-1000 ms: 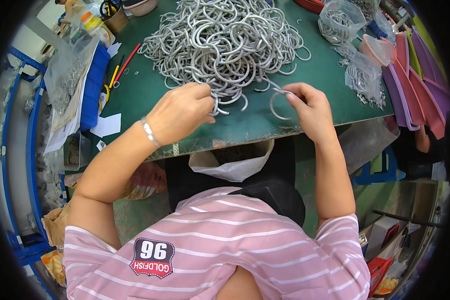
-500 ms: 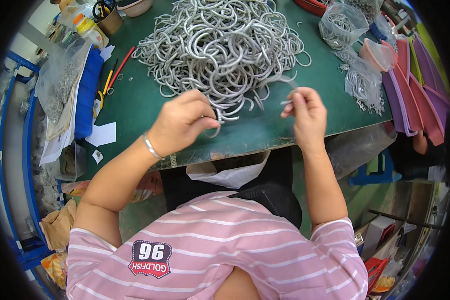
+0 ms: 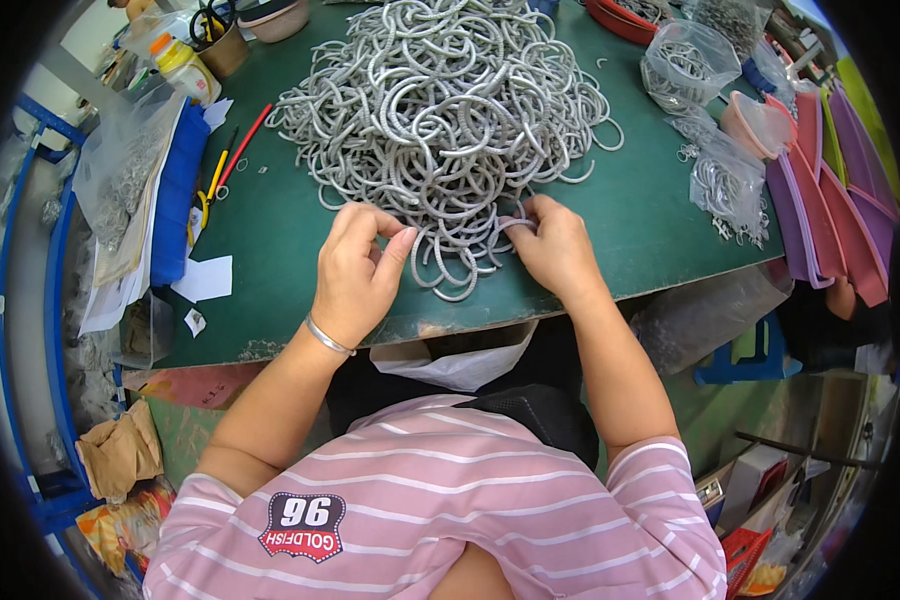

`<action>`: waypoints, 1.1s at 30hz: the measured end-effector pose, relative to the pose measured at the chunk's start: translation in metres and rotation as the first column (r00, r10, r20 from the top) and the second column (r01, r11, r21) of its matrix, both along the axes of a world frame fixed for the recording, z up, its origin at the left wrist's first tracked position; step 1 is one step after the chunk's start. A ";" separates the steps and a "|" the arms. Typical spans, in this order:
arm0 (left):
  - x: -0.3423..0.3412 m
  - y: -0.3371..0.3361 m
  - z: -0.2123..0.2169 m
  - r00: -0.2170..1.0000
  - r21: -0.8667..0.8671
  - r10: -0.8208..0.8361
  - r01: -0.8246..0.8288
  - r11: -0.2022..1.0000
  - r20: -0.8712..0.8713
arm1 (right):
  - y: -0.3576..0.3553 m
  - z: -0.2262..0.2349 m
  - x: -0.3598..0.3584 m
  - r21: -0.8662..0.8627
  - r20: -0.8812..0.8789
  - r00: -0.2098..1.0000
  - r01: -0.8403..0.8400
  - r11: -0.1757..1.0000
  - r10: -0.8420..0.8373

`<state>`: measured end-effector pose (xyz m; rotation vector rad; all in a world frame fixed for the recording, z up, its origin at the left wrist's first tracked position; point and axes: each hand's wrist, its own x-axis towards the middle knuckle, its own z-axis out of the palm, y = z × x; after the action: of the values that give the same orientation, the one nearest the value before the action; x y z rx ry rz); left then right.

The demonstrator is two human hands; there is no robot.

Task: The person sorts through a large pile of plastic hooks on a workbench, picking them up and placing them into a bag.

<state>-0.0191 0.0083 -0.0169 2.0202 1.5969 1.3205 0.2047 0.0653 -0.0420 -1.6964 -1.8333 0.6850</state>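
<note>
A big heap of silver-grey, ribbed curved rings (image 3: 440, 120) covers the middle of the green table (image 3: 300, 290). My left hand (image 3: 355, 268), with a silver bangle on its wrist, is at the heap's near left edge. Its thumb and forefinger come together at the end of a curved silver ring (image 3: 418, 262); the other fingers are curled. On the right side of the same edge, my right hand (image 3: 552, 250) pinches another silver ring, partly hidden by its fingers. Several rings lie loose between the two hands.
Red-handled (image 3: 245, 145) and yellow-handled pliers (image 3: 213, 180) lie at left beside a blue tray (image 3: 180, 190). Bags of metal parts (image 3: 720, 180) and a pink bowl (image 3: 755, 125) stand at right, by pink and purple bins (image 3: 805, 210). A white bag (image 3: 460, 368) hangs below the table edge.
My right hand has moved left and down to the heap, where it was raised apart with a strip-like piece. My left hand has shifted slightly down; more rings now lie between the hands.
</note>
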 end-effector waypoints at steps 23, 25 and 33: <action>-0.014 -0.023 -0.011 0.992 0.117 -0.117 0.123 0.986 -0.056 | -0.064 0.010 0.057 -0.133 -0.621 0.757 0.153 0.979 -0.203; -0.011 -0.022 -0.020 0.984 0.057 -0.180 0.180 0.982 0.000 | -0.062 -0.001 0.056 0.035 -0.520 0.854 0.007 0.999 0.012; 0.006 -0.017 -0.013 0.946 -0.049 -0.239 0.255 0.966 0.220 | -0.045 0.005 -0.026 0.398 -0.111 0.883 -0.381 0.834 0.456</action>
<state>-0.0129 -0.0087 -0.0304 1.8878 1.2364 1.3076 0.1785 0.0202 -0.0370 -0.9514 -2.0518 0.6086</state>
